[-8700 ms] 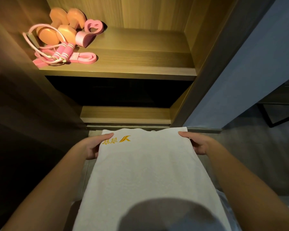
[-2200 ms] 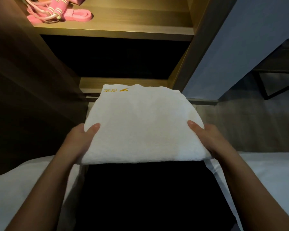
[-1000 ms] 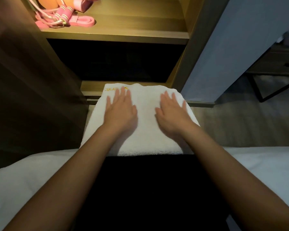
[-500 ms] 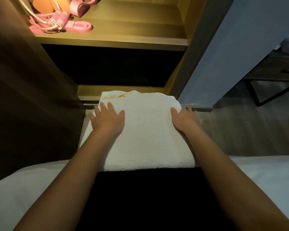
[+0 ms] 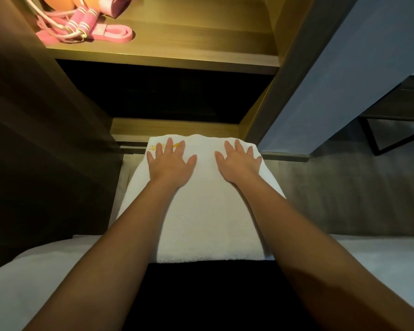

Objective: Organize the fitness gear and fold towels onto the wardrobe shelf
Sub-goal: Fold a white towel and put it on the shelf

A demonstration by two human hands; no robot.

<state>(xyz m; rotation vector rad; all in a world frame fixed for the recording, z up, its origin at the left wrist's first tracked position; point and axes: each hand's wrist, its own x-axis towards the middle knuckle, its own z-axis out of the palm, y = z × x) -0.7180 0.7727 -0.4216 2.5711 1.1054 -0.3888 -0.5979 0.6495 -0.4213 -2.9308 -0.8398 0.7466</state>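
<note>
A folded white towel (image 5: 206, 211) with a yellow logo at its far left corner lies in front of me, its far end near the wardrobe's bottom ledge. My left hand (image 5: 169, 163) presses flat on its far left part, fingers spread, partly covering the logo. My right hand (image 5: 238, 163) presses flat on the far right part. On the lit wardrobe shelf (image 5: 189, 51) at the top left lie a pink skipping rope (image 5: 81, 26), a pink band (image 5: 115, 35) and orange dumbbells (image 5: 65, 1), cut off by the frame.
A dark compartment lies under the lit shelf, with a wooden bottom ledge (image 5: 175, 127) behind the towel. A dark wardrobe panel (image 5: 34, 139) stands at the left, a blue-grey door (image 5: 344, 80) at the right. White bedding (image 5: 380, 271) spreads at both lower sides.
Both hands slid from the towel's outer edges back onto its far top surface, flat with fingers spread. The towel stayed in place.
</note>
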